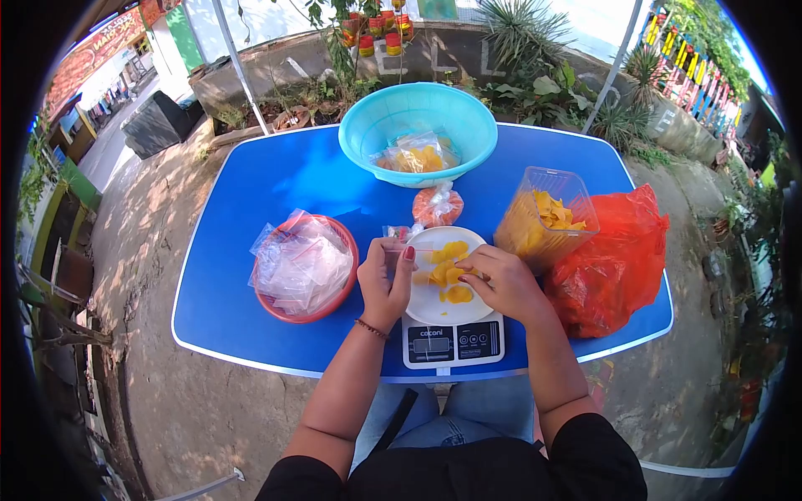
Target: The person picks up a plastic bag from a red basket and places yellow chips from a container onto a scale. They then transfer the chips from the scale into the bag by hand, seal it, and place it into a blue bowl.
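Note:
My left hand [387, 280] is closed at the left side of a white plate [451, 316], pinching what looks like a small clear plastic bag [423, 264] over it. Yellow chips [458, 294] lie on the plate, and a few look dulled behind the plastic. Over the plate's right side, my right hand [501, 282] has its fingertips pressed together on a yellow chip, partly hidden by the fingers. Beneath the plate stands a white and black kitchen scale [432, 355]; its display is unreadable.
A red basket [353, 280] of clear bags stands left. Behind are a turquoise basin [359, 125] holding filled packets and a bag of orange bits [438, 206]. To the right, a tilted clear container [522, 225] of chips adjoins a red plastic bag [614, 263] on the blue table [221, 225].

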{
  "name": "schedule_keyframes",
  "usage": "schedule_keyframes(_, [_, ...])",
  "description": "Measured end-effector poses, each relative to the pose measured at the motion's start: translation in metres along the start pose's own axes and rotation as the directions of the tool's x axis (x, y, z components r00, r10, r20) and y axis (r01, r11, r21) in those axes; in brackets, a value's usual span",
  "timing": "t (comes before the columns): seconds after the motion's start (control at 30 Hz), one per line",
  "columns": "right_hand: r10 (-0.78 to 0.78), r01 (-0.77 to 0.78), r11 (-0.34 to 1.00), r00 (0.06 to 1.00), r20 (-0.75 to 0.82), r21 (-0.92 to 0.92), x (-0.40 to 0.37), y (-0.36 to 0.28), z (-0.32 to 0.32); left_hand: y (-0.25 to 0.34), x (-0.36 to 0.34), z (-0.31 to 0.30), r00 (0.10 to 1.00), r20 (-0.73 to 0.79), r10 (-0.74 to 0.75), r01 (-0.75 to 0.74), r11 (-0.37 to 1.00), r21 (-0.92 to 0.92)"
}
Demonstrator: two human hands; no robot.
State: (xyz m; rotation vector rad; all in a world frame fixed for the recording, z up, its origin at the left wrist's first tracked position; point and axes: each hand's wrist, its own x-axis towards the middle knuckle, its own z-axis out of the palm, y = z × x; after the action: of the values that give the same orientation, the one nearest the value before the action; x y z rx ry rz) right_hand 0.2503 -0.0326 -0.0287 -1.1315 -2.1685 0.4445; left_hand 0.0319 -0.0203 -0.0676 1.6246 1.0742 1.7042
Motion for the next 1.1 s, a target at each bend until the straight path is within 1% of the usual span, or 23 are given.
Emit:
schedule_keyframes(0.1, [-0.182, 0.176, 0.98, 0.982, -0.056, -0.097, 0.006, -0.02, 0.005, 0.0, 0.001, 0.002, 0.998, 0.009, -0.059, 0.059, 0.996, -0.067])
schedule_keyframes(0.17, [-0.184, 0.185, 0.981, 0.983, 0.016, -0.066, 0.005, -0.024, 0.005, 0.0, 0.002, 0.002, 0.997, 0.033, -0.075, 0.079, 0.991, -0.108])
schedule_keyframes(0.2, [-0.187, 0.19, 0.981, 0.981, 0.05, -0.05, 0.005, -0.024, 0.006, -0.002, 0.002, 0.001, 0.998, 0.042, -0.052, 0.057, 0.992, -0.116])
schedule_keyframes(0.3, [-0.129, 0.124, 0.99, 0.989, -0.072, -0.066, 0.002, -0.013, 0.015, 0.003, 0.003, 0.004, 0.994, 0.031, -0.103, 0.107, 0.978, -0.179])
schedule_keyframes(0.37, [-0.114, 0.112, 0.993, 0.988, -0.105, -0.029, 0.003, -0.01, 0.017, 0.008, 0.005, 0.004, 0.975, 0.029, -0.222, 0.22, 0.923, -0.317])
schedule_keyframes(0.43, [-0.097, 0.1, 0.995, 0.983, -0.153, 0.011, 0.003, -0.01, 0.017, 0.004, 0.006, 0.003, 0.934, 0.043, -0.354, 0.338, 0.837, -0.43])
schedule_keyframes(0.47, [-0.093, 0.1, 0.995, 0.979, -0.183, 0.031, 0.004, -0.01, 0.015, -0.003, 0.006, 0.0, 0.905, 0.054, -0.422, 0.395, 0.786, -0.475])
schedule_keyframes(0.53, [-0.059, 0.082, 0.992, 0.973, -0.222, 0.092, 0.004, -0.011, 0.013, 0.003, 0.01, -0.001, 0.86, 0.114, -0.498, 0.46, 0.658, -0.596])
schedule_keyframes(0.63, [-0.01, 0.059, 0.981, 0.967, -0.256, 0.185, 0.006, -0.012, 0.009, 0.007, 0.013, -0.008, 0.83, 0.188, -0.525, 0.513, 0.587, -0.626])
schedule_keyframes(0.67, [-0.006, 0.063, 0.978, 0.962, -0.272, 0.199, 0.006, -0.013, 0.009, 0.002, 0.014, -0.008, 0.85, 0.179, -0.496, 0.479, 0.585, -0.655])
schedule_keyframes(0.7, [-0.001, 0.064, 0.975, 0.958, -0.286, 0.212, 0.007, -0.013, 0.008, 0.01, 0.018, -0.008, 0.834, 0.194, -0.517, 0.497, 0.55, -0.671])
schedule_keyframes(0.77, [0.037, 0.018, 0.979, 0.963, -0.266, 0.201, 0.006, -0.01, 0.007, 0.033, 0.029, -0.009, 0.794, 0.227, -0.564, 0.535, 0.469, -0.703])
schedule_keyframes(0.8, [0.06, -0.009, 0.98, 0.966, -0.253, 0.199, 0.005, -0.008, 0.007, 0.03, 0.031, -0.012, 0.818, 0.263, -0.512, 0.533, 0.502, -0.681])
schedule_keyframes(0.9, [-0.022, 0.013, 0.998, 0.99, -0.137, -0.064, 0.006, -0.011, 0.002, 0.036, 0.042, -0.008, 0.817, 0.272, -0.509, 0.564, 0.603, -0.564])
schedule_keyframes(0.93, [-0.036, 0.029, 0.997, 0.994, -0.104, -0.066, 0.005, -0.01, 0.004, 0.028, 0.043, -0.009, 0.813, 0.306, -0.496, 0.572, 0.581, -0.579])
schedule_keyframes(1.0, [-0.065, 0.062, 0.996, 0.997, -0.032, -0.069, 0.003, -0.009, 0.009, 0.022, 0.043, -0.008, 0.815, 0.308, -0.49, 0.574, 0.615, -0.54])
schedule_keyframes(1.1, [-0.148, 0.146, 0.986, 0.989, 0.017, 0.085, 0.004, -0.007, 0.016, 0.014, 0.037, -0.007, 0.828, 0.301, -0.473, 0.558, 0.638, -0.531])
